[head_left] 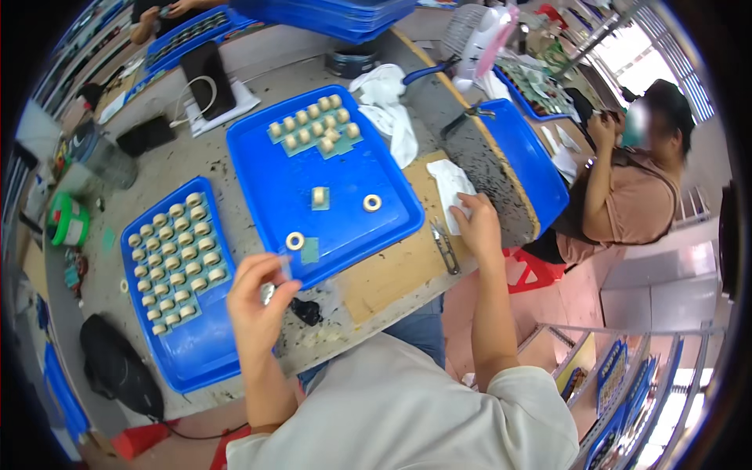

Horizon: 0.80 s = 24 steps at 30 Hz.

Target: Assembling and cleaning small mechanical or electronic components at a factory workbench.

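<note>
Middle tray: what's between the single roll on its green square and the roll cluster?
Bare blue tray floor between roll and cluster, seen in the head view.

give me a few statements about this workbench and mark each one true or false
1. The right hand is at a white cloth or paper. True.
2. The metal hand tool lies inside the large blue tray. False: the metal hand tool lies on the brown board, outside that tray.
3. Two cream rings lie flat in the large blue tray. True.
4. The green tub stands to the right of both trays. False: the green tub is on the left side of the bench.
5. The smaller blue tray of cream rolls is left of the large one. True.
</note>
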Available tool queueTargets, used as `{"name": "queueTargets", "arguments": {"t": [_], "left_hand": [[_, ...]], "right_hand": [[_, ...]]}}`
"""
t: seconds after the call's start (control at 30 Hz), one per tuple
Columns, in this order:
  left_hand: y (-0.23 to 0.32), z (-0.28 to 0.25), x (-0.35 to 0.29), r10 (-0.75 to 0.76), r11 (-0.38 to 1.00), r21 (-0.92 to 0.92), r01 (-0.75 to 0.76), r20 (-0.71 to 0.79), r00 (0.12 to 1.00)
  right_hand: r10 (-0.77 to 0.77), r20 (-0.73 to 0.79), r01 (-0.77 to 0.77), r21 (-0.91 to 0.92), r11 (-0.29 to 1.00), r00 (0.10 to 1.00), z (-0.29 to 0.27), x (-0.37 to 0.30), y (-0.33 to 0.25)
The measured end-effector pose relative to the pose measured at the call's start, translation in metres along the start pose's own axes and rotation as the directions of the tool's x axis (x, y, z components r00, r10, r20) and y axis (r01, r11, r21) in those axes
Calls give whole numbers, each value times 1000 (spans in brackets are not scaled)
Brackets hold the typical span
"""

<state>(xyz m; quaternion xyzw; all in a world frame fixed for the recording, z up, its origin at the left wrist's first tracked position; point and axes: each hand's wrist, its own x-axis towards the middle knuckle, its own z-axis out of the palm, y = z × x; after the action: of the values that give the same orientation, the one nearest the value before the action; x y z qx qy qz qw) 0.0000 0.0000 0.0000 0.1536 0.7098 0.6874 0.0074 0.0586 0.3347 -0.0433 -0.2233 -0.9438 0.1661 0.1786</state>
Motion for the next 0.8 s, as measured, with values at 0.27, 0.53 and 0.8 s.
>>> {"name": "queueTargets", "arguments": {"t": [0.27,0.53,0.8], "left_hand": [[26,-7,40,246,653,717,-243,103,964],[-35,-26,146,-465,662,750,-20,431,774],[-37,0,179,-503,321,939,-123,279,818]], "right_hand": [[-24,-47,27,66,997,999,11,2,15],[-12,-65,17,88,996,998,16,0,9],[-20,-28,23,113,993,999,10,2,10]]}}
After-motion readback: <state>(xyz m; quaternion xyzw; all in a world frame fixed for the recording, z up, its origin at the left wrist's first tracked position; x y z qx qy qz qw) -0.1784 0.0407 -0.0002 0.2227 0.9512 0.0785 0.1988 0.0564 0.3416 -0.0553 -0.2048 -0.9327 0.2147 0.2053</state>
